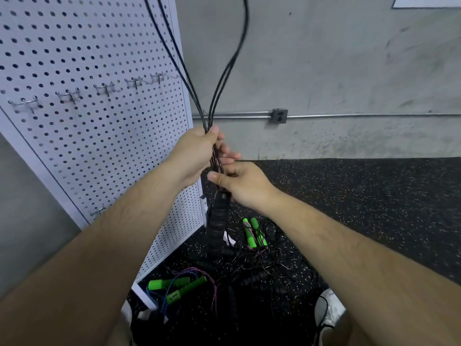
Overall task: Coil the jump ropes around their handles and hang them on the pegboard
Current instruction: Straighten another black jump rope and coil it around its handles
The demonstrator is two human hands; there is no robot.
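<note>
beside the pegboard (74,58), left grip (194,153) and right grip (242,186) clench black rope (208,118) above its handles (217,221).

Below you, the black speckled rubber floor (374,196) holds a loose tangle of thin black cords (272,264), with a pair of green handles (254,233) lying side by side at its far edge. Nearer you on the left lies a second cluster of green handles (177,287) trailing blue and pink cords, just beside the pegboard's white foot (144,297).

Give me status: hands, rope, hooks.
Left hand grips black rope strands. Right hand pinches them above the handles. Hooks hold no rope. Other ropes tangled on floor.
</note>
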